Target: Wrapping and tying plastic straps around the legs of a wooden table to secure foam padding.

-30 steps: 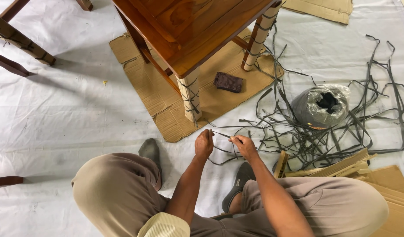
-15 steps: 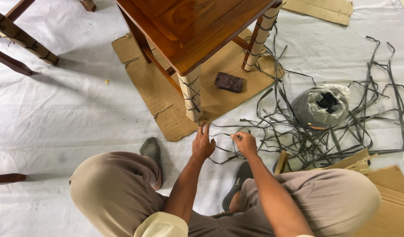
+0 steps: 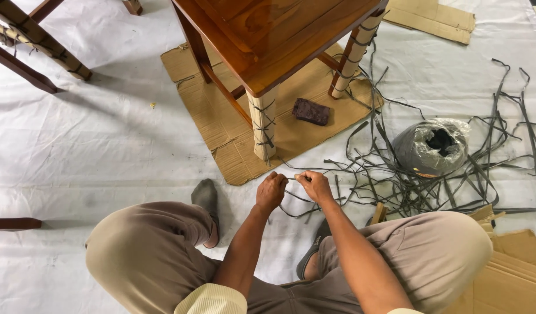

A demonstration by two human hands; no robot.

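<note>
I sit on the floor with both hands close together in front of me. My left hand point(image 3: 272, 191) and my right hand point(image 3: 315, 185) each pinch the same thin grey plastic strap point(image 3: 295, 178), stretched short between them. The strap trails off to the right into a tangle of grey straps point(image 3: 407, 180). Just beyond my hands stands a brown wooden table point(image 3: 268, 35); its near leg point(image 3: 262, 125) is wrapped in cardboard and tied round with grey strap.
The table stands on a flattened cardboard sheet point(image 3: 221, 139) with a dark brown block point(image 3: 311, 111) on it. A strap roll in clear plastic point(image 3: 432, 146) lies at right. Cardboard pieces point(image 3: 506, 273) sit by my right knee. Other wooden furniture legs point(image 3: 35, 46) are at upper left.
My left hand, which had opened with fingers spread half a second ago, has closed on the strap again. Both hands have come closer together, and the view has shifted slightly.
</note>
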